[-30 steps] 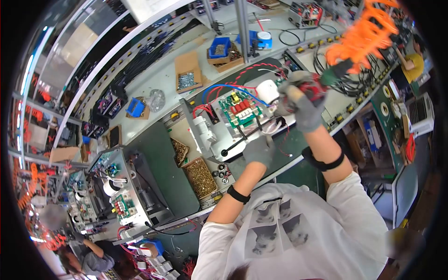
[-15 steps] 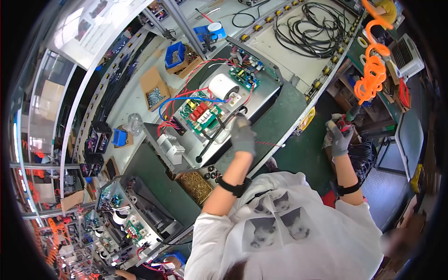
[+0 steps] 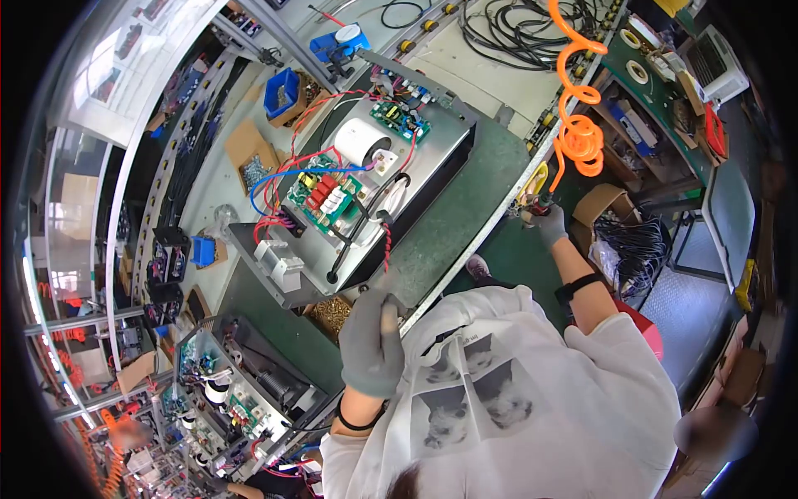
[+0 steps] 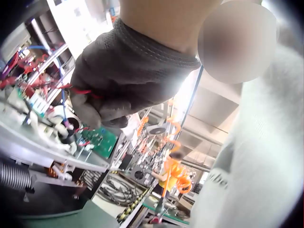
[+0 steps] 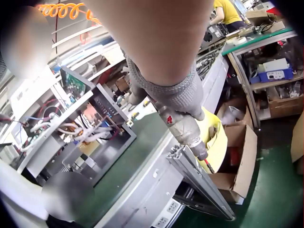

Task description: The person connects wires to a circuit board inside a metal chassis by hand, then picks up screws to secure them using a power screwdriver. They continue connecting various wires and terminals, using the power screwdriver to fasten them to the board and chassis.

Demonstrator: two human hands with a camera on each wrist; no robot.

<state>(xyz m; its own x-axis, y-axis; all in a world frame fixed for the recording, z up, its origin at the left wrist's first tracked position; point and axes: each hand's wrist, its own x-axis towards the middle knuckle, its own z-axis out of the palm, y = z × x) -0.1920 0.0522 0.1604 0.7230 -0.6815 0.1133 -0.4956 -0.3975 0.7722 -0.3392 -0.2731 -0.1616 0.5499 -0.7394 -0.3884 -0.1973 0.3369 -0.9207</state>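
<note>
My grey-gloved left hand point(image 3: 371, 345) is at the bench's near edge, in front of an open metal chassis point(image 3: 445, 137). A twisted red wire point(image 3: 387, 245) hangs over the chassis edge to its fingertips. In the left wrist view that red wire point(image 4: 81, 91) runs into the curled fingers, which pinch it. On the chassis are a white cylinder point(image 3: 359, 141) and a green circuit board point(image 3: 312, 208). Off to the right, my gloved right hand point(image 3: 549, 224) grips a power screwdriver point(image 5: 183, 128), bit pointing down beside a yellow holder point(image 5: 219, 147) at the bench edge.
An orange coiled hose point(image 3: 579, 141) hangs down to the screwdriver. A cardboard box point(image 3: 607, 204) with black cables stands below on the right. Behind the chassis are a box of screws point(image 3: 249, 145) and a blue bin point(image 3: 283, 91). More chassis point(image 3: 241, 374) line the left.
My right hand has carried the screwdriver from the chassis out to the right, then to the bench edge by the yellow holder. My left hand has left the chassis top and drawn back towards my body.
</note>
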